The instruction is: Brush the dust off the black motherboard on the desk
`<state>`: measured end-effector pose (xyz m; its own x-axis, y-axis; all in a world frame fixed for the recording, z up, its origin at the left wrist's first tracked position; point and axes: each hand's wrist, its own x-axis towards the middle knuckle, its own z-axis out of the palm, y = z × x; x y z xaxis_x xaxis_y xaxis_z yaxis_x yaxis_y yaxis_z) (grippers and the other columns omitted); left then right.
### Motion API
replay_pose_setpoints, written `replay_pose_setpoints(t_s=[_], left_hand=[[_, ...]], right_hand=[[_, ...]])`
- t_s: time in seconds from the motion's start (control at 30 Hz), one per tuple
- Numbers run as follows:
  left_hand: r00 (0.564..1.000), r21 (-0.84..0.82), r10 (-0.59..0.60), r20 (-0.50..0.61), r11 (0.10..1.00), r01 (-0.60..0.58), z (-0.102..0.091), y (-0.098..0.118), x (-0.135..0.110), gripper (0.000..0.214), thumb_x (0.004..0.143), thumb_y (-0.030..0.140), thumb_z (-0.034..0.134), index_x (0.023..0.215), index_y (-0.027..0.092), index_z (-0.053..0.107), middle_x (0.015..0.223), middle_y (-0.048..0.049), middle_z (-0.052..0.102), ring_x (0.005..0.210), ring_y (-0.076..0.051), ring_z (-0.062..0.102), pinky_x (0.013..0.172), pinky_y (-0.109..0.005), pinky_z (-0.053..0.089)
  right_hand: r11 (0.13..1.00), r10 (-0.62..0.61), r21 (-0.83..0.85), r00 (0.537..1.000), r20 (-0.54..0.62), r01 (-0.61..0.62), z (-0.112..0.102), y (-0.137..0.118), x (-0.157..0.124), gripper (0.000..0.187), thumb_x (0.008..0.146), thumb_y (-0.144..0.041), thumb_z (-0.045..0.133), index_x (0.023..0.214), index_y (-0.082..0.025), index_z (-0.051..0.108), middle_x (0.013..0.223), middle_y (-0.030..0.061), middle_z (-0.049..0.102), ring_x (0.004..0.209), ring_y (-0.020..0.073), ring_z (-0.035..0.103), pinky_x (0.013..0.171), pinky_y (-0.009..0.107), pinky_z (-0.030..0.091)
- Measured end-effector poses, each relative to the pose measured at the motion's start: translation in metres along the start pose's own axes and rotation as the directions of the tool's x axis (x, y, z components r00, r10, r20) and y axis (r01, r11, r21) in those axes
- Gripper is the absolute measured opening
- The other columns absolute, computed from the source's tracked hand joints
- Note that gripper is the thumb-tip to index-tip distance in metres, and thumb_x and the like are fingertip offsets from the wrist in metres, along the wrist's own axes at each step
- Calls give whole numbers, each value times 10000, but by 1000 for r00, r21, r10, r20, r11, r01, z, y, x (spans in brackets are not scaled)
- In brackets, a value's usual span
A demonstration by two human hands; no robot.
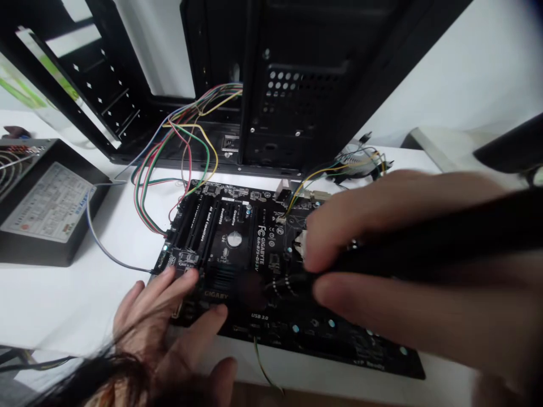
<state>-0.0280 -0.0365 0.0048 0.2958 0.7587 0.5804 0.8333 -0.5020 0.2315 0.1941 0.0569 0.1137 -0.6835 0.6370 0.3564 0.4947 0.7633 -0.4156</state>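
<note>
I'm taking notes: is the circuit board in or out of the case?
Out: the circuit board lies on the table, the case behind it.

The board (pixel 246 254) is black with white letters, the wires (pixel 173 121) red, green and yellow, the desk (pixel 55 305) white.

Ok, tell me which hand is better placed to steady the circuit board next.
Probably the left hand: its fingers are spread on the circuit board and it seems to hold nothing, while the right hand grips a black tool.
</note>
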Motion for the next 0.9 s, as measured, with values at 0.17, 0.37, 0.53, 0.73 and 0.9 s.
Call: replay_pose_setpoints(t_s=[0.17, 0.37, 0.53, 0.73, 0.9], left_hand=[[998, 18, -60, 8, 998, 60, 3, 6, 3, 237, 842, 290, 553, 1071, 243, 593, 1501, -59, 388, 1325, -252, 438, 1109, -447, 314], [994, -9, 30, 107, 1000, -30, 1, -2, 2, 327, 837, 245, 614, 1162, 234, 579, 1405, -80, 497, 1254, -224, 514, 1081, -402, 331], [999, -23, 0, 50, 1000, 1, 1, -2, 1, 641, 817, 155, 630, 1399, 122, 363, 1378, -176, 501, 1213, -248, 536, 979, -425, 380], [999, 22, -42, 30, 999, 41, 5, 2, -1, 758, 827, 197, 613, 1466, 77, 224, 1448, -197, 424, 1225, -275, 524, 994, -445, 379], [995, 3, -88, 51, 996, 88, 4, 3, 0, 790, 832, 201, 592, 1476, 41, 163, 1443, -210, 425, 1276, -271, 467, 970, -413, 385]], right_hand=[[989, -80, -131, 989, -126, 63, 11, 18, 2, 185, 869, -158, 575, 685, -168, 584, 628, -9, 619, 582, 98, 576, 540, 233, 457], [990, -133, -47, 987, -85, 130, 14, 15, 3, 226, 870, -163, 582, 647, -182, 550, 613, -19, 608, 545, 80, 553, 514, 220, 441], [994, -69, 81, 997, -26, 71, 14, 17, 3, 178, 877, -173, 582, 699, -182, 584, 600, -37, 594, 513, 56, 516, 482, 195, 405], [993, -98, 68, 995, -7, 98, 21, 28, 3, 167, 877, -167, 561, 711, -168, 580, 604, -40, 578, 530, 45, 493, 511, 199, 372], [991, -135, -13, 991, 10, 136, 23, 26, 1, 176, 888, -165, 545, 713, -166, 559, 602, -27, 562, 544, 61, 479, 536, 219, 375]])
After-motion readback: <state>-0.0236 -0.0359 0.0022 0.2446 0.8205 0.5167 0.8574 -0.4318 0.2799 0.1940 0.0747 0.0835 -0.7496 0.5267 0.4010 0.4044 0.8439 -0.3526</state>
